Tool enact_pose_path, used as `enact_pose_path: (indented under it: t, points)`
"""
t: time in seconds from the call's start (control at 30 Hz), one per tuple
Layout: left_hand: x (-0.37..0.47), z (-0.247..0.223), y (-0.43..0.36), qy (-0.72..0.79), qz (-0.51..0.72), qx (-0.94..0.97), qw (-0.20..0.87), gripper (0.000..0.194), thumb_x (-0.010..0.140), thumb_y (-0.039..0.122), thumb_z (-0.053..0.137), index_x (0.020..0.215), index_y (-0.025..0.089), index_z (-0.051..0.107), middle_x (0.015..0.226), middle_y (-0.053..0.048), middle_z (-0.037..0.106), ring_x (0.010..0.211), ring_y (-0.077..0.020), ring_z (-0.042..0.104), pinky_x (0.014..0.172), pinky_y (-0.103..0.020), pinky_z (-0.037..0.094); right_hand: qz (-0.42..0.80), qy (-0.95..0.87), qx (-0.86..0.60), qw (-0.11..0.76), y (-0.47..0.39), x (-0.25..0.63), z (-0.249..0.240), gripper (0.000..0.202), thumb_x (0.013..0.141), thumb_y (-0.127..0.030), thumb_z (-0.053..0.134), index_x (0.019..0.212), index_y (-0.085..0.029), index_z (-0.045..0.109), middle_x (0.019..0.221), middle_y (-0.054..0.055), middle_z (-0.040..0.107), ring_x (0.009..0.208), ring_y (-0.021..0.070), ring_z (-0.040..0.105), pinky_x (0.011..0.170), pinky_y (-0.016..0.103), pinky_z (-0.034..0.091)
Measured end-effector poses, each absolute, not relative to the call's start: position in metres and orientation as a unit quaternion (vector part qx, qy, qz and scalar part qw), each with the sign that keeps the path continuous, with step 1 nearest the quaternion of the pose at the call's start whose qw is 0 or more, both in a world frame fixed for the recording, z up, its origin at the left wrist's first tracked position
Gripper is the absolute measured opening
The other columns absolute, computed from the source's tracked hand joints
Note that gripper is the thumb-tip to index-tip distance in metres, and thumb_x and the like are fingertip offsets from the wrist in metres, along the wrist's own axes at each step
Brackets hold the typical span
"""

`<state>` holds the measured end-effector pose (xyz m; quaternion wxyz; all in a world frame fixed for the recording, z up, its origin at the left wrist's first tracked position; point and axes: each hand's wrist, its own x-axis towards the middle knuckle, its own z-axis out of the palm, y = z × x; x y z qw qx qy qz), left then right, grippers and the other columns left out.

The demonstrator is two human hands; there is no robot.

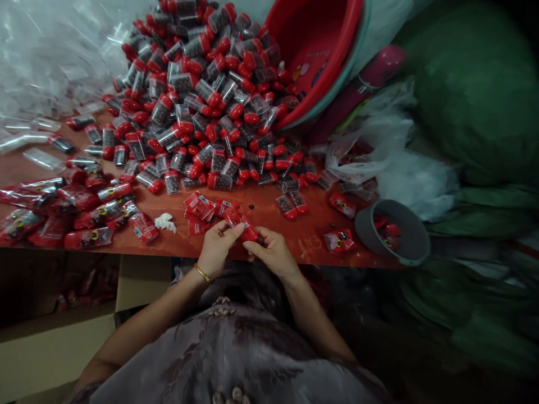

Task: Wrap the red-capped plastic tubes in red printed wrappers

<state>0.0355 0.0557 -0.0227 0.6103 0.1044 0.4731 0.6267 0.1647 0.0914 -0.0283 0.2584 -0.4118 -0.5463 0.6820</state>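
Note:
At the front edge of the table, both my hands are closed on a small red printed packet point(246, 224). My left hand point(218, 247), with a gold bracelet at the wrist, pinches its left side. The fingers of my right hand point(272, 250) grip its right end, and something dark shows at those fingertips that I cannot make out. Just beyond my left hand lie several flat red printed cards point(199, 206). Behind them rises a big heap of clear tubes with red caps point(202, 112) and dark dotted contents.
Wrapped red packets point(88, 216) lie at the left, near a crumpled white scrap point(165, 223). A tilted red basin point(278, 115) borders the heap. At the right stand a grey bucket point(366, 221) with red pieces inside and a plastic bag point(379, 143). Below left is a cardboard box point(54, 342).

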Motion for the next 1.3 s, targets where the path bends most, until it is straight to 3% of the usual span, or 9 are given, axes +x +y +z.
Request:
enact_pose_path:
  t: [0.13, 0.67, 0.93, 1.03, 1.13, 1.2, 1.3]
  points:
    - [0.033, -0.016, 0.057, 0.49, 0.617, 0.067, 0.612, 0.047, 0.043, 0.041, 0.086, 0.075, 0.014, 0.064, 0.071, 0.0, 0.069, 0.06, -0.0098, 0.061, 0.06, -0.022, 0.049, 0.654, -0.563, -0.407, 0.3, 0.09, 0.165, -0.033, 0.026, 0.071, -0.035, 0.068, 0.091, -0.018, 0.064, 0.064, -0.002, 0.065, 0.056, 0.0096, 0.059, 0.055, 0.021, 0.05]
    - [0.035, -0.022, 0.052, 0.496, 0.579, 0.089, 0.641, 0.048, 0.043, 0.045, 0.085, 0.072, 0.013, 0.064, 0.065, 0.0, 0.068, 0.055, -0.0088, 0.061, 0.059, -0.022, 0.05, 0.591, -0.616, -0.421, 0.306, 0.083, 0.166, -0.033, 0.024, 0.079, -0.042, 0.059, 0.077, -0.018, 0.059, 0.056, -0.002, 0.061, 0.048, 0.0095, 0.056, 0.048, 0.02, 0.049]
    - [0.039, -0.028, 0.05, 0.477, 0.588, 0.068, 0.649, 0.047, 0.044, 0.043, 0.086, 0.071, 0.013, 0.062, 0.062, 0.002, 0.065, 0.053, -0.0081, 0.059, 0.059, -0.022, 0.05, 0.407, -0.723, -0.446, 0.335, 0.077, 0.16, -0.044, 0.029, 0.084, -0.038, 0.055, 0.061, -0.02, 0.05, 0.051, -0.004, 0.055, 0.046, 0.0091, 0.051, 0.048, 0.02, 0.043]
    - [0.034, -0.028, 0.046, 0.475, 0.567, 0.05, 0.671, 0.047, 0.046, 0.047, 0.084, 0.069, 0.013, 0.061, 0.062, 0.0, 0.066, 0.054, -0.0097, 0.061, 0.059, -0.022, 0.051, 0.353, -0.728, -0.46, 0.367, 0.078, 0.157, -0.048, 0.022, 0.08, -0.041, 0.062, 0.081, -0.02, 0.059, 0.063, -0.002, 0.061, 0.055, 0.0114, 0.056, 0.055, 0.022, 0.047]
    - [0.025, -0.025, 0.042, 0.481, 0.562, 0.04, 0.671, 0.045, 0.049, 0.045, 0.084, 0.071, 0.014, 0.06, 0.061, 0.0, 0.066, 0.054, -0.0107, 0.062, 0.059, -0.022, 0.052, 0.323, -0.769, -0.416, 0.362, 0.082, 0.158, -0.047, 0.041, 0.08, -0.039, 0.064, 0.116, -0.021, 0.055, 0.094, 0.005, 0.066, 0.083, 0.0168, 0.063, 0.075, 0.029, 0.052]
    - [0.02, -0.024, 0.039, 0.488, 0.556, 0.038, 0.672, 0.044, 0.052, 0.047, 0.082, 0.07, 0.014, 0.059, 0.058, 0.0, 0.065, 0.053, -0.0111, 0.063, 0.059, -0.023, 0.052, 0.323, -0.801, -0.372, 0.34, 0.085, 0.159, -0.045, 0.042, 0.084, -0.036, 0.06, 0.123, -0.023, 0.053, 0.107, 0.007, 0.064, 0.095, 0.0185, 0.062, 0.083, 0.031, 0.051]
    - [0.016, -0.025, 0.034, 0.491, 0.548, 0.059, 0.675, 0.046, 0.05, 0.049, 0.083, 0.072, 0.014, 0.061, 0.063, -0.001, 0.067, 0.054, -0.0109, 0.063, 0.058, -0.022, 0.052, 0.328, -0.81, -0.354, 0.333, 0.086, 0.157, -0.044, 0.038, 0.085, -0.035, 0.059, 0.121, -0.024, 0.055, 0.104, 0.007, 0.065, 0.091, 0.0184, 0.063, 0.081, 0.032, 0.053]
